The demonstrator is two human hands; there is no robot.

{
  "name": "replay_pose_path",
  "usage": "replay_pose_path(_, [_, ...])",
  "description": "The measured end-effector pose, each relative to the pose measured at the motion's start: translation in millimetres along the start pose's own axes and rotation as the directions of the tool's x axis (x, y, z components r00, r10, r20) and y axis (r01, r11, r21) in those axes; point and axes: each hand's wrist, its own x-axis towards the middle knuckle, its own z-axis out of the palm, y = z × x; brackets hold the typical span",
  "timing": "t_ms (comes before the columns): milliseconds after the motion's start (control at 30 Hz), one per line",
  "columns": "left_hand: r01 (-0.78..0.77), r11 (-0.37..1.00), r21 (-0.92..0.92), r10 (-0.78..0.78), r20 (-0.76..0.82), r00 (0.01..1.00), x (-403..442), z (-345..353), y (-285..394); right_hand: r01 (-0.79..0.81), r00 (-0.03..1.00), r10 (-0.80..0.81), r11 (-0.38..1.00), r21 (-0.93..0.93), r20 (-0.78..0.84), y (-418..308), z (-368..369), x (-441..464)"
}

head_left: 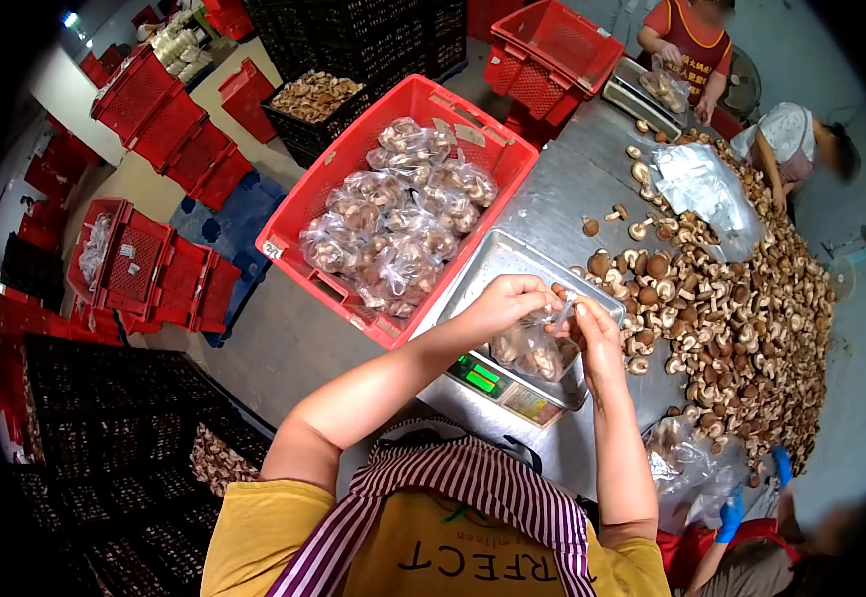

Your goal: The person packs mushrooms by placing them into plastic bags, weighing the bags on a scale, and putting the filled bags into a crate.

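Observation:
A clear plastic bag of mushrooms rests on the metal tray of a weighing scale, its neck gathered upward. My left hand pinches the neck of the bag from the left. From the right, my right hand grips the same gathered plastic, fingers closed together. Green digits glow on the scale's display. Just left of the scale stands a red crate holding several tied bags of mushrooms. Loose mushrooms lie to the right of the scale.
A large mushroom pile covers the right of the metal table. Flat plastic bags lie on it. Co-workers stand at the far end, one by another scale; a blue-gloved hand is lower right. Black crates stack left.

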Motion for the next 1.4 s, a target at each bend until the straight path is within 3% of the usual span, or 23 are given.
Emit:
replay_pose_path(100, [0.128,0.992,0.001,-0.128,-0.009,0.992,-4.2,-1.3,8.4,-0.002,1.000,0.002,1.000,-0.002,-0.012,1.3,-0.9,0.5])
replay_pose_path(167, [0.110,0.982,0.154,-0.144,0.232,0.962,-2.4,2.4,4.1,-0.017,1.000,0.017,1.000,0.002,-0.009,7.0,-3.7,1.1])
replay_pose_path(233, [0.036,0.970,0.242,-0.104,0.271,0.957,0.1,3.1,5.1,0.014,1.000,-0.016,0.991,-0.135,-0.012,9.1,-3.4,2.4])
replay_pose_path(300, [0.216,0.950,0.227,-0.223,0.004,0.975,4.1,-8.3,12.7,0.032,0.999,-0.025,0.965,-0.259,0.031,18.9,-21.6,6.6])
replay_pose_path(333, [0.249,0.966,0.070,-0.246,-0.050,0.968,7.9,-16.0,16.6,-0.059,0.998,0.061,0.930,-0.363,-0.004,13.1,-20.0,2.0])
replay_pose_path(367, [0.363,0.893,-0.267,-0.389,-0.048,0.920,19.6,-35.6,2.5,-0.149,0.989,0.143,0.875,-0.460,-0.048,6.9,-18.3,-2.9])
replay_pose_path(400, [0.347,0.835,-0.428,-0.416,-0.078,0.906,30.0,-50.6,-2.3,0.172,0.984,-0.150,0.622,-0.764,0.099,10.5,-14.6,-9.1])
replay_pose_path(433, [0.313,0.754,-0.577,-0.448,-0.103,0.888,34.8,-58.5,-0.8,0.422,0.874,-0.347,0.194,-0.886,0.340,16.7,-6.7,-19.6])
replay_pose_path(467, [0.311,0.754,-0.579,-0.448,-0.106,0.888,38.6,-60.0,-3.3,0.583,0.774,-0.355,0.079,-0.809,0.524,22.1,4.4,-34.6])
replay_pose_path(500, [0.286,0.753,-0.592,-0.444,-0.137,0.886,42.9,-56.1,-4.6,0.534,0.839,-0.267,0.228,-0.815,0.475,17.1,22.2,-50.9])
replay_pose_path(533, [0.262,0.751,-0.607,-0.442,-0.168,0.881,43.9,-52.9,-7.1,0.518,0.848,-0.264,0.236,-0.822,0.459,14.4,19.5,-53.3])
replay_pose_path(567, [0.174,0.825,-0.538,-0.276,-0.114,0.955,40.6,-56.2,-22.2,0.505,0.856,-0.262,0.244,-0.828,0.445,12.9,13.0,-54.0])
replay_pose_path(633, [0.166,0.968,-0.189,-0.189,-0.111,0.976,35.2,-62.3,-10.9,0.336,0.911,-0.391,0.514,-0.790,0.133,14.3,-4.1,-54.4])
replay_pose_path(700, [0.164,0.945,0.282,-0.062,-0.338,0.939,32.9,-74.5,-7.0,0.256,0.836,-0.547,0.443,-0.859,-0.032,11.5,-32.1,-51.2])
replay_pose_path(800, [0.032,0.963,0.267,0.092,-0.439,0.894,23.7,-99.0,1.6,0.084,0.787,-0.426,0.790,-0.608,-0.446,25.7,-73.8,-53.1])
replay_pose_path(900, [0.033,0.961,0.273,0.098,-0.451,0.887,11.0,-98.1,14.1,0.118,0.740,-0.425,0.846,-0.521,-0.522,38.4,-113.4,-60.5])
replay_pose_path(967, [-0.136,0.791,0.597,0.358,-0.270,0.894,2.0,-84.3,14.5,0.127,0.728,-0.419,0.860,-0.494,-0.542,46.6,-133.3,-60.1])
replay_pose_path(1000, [-0.041,0.756,0.653,0.251,-0.232,0.940,-3.7,-78.4,17.0,0.125,0.723,-0.406,0.872,-0.473,-0.558,45.5,-133.8,-59.7])
replay_pose_path(1100, [-0.135,0.567,0.813,0.294,-0.047,0.955,-14.4,-55.0,27.5,0.121,0.709,-0.415,0.868,-0.482,-0.569,37.5,-129.0,-55.0])
replay_pose_path(1167, [-0.106,0.600,0.793,0.225,-0.040,0.974,-8.5,-49.4,20.0,0.147,0.716,-0.424,0.869,-0.473,-0.555,37.0,-125.4,-49.0])
replay_pose_path(1233, [-0.135,0.390,0.911,0.236,0.043,0.971,-5.4,-40.5,17.5,0.210,0.714,-0.517,0.802,-0.560,-0.472,34.3,-115.3,-42.2])
replay_pose_path(1300, [-0.116,0.380,0.918,0.139,0.067,0.988,-2.6,-31.1,20.9,0.167,0.718,-0.492,0.808,-0.565,-0.492,27.5,-99.9,-41.1])
replay_pose_path(1400, [-0.153,0.237,0.959,0.019,0.152,0.988,-2.7,-13.5,25.7,0.281,0.713,-0.597,0.723,-0.631,-0.367,21.3,-82.1,-39.2])
